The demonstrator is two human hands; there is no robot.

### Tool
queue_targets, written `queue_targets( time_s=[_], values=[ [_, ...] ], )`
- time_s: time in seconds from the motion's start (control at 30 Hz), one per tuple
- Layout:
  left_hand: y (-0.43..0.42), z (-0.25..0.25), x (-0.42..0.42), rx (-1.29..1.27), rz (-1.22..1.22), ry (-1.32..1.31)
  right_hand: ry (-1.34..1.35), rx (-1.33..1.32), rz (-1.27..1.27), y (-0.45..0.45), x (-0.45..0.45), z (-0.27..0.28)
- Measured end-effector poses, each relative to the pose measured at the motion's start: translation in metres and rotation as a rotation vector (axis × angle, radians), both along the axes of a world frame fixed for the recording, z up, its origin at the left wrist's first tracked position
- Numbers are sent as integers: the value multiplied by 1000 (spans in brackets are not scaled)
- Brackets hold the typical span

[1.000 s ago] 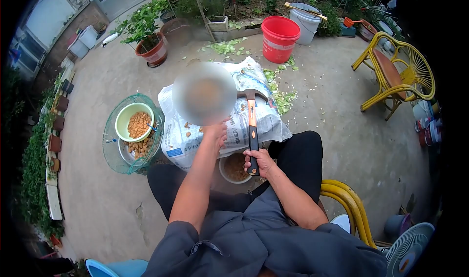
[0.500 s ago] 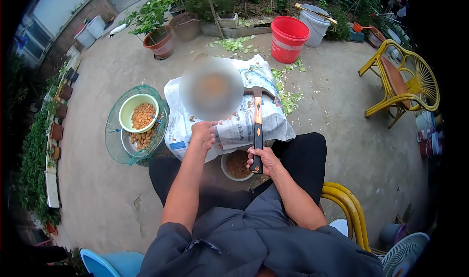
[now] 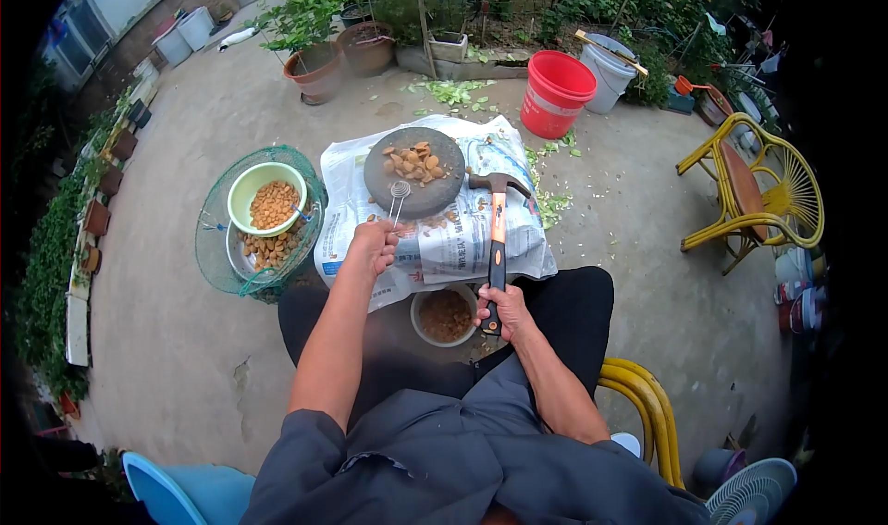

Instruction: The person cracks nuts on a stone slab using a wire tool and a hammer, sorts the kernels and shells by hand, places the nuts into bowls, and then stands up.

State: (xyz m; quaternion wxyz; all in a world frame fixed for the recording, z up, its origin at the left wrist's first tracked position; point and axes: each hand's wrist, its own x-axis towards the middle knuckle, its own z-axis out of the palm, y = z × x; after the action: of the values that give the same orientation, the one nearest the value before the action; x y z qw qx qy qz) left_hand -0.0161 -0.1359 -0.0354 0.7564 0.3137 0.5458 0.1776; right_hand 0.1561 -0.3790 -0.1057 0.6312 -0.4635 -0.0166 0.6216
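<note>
My left hand (image 3: 374, 247) is closed around the thin handle of a small wire tool with a round coiled head (image 3: 400, 190). The coil rests at or just above the near-left edge of a round grey stone slab (image 3: 435, 202), on which lies a pile of flat brown nuts or fruit pits (image 3: 414, 163). In my right hand (image 3: 505, 310) is a claw hammer (image 3: 498, 238), held by the bottom of its black and orange handle. Its head lies right of the slab, over the newspaper (image 3: 518, 264) beneath. Between my knees stands a white bowl of brown pieces (image 3: 444, 316).
At left, a green net basket (image 3: 211, 247) holds a pale green bowl (image 3: 242, 199) of light-brown kernels above a metal bowl of darker pits. A red bucket (image 3: 558, 95) and a white bucket (image 3: 606, 72) stand beyond. A yellow rattan chair (image 3: 754, 169) is at right.
A blurred disc that covered the slab is gone, so slab, pits and wire tool now show. The view has shifted slightly. My right hand still grips the hammer in much the same place.
</note>
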Motion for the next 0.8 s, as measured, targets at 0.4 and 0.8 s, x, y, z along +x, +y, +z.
queue_targets(
  time_s=[0.4,0.8],
  values=[
    [5,-26,-15,805,-214,712,-942,-41,68,-17,-15,61],
    [-3,0,-18,1374,-706,1106,-1560,-110,386,19,-32,83]
  ],
)
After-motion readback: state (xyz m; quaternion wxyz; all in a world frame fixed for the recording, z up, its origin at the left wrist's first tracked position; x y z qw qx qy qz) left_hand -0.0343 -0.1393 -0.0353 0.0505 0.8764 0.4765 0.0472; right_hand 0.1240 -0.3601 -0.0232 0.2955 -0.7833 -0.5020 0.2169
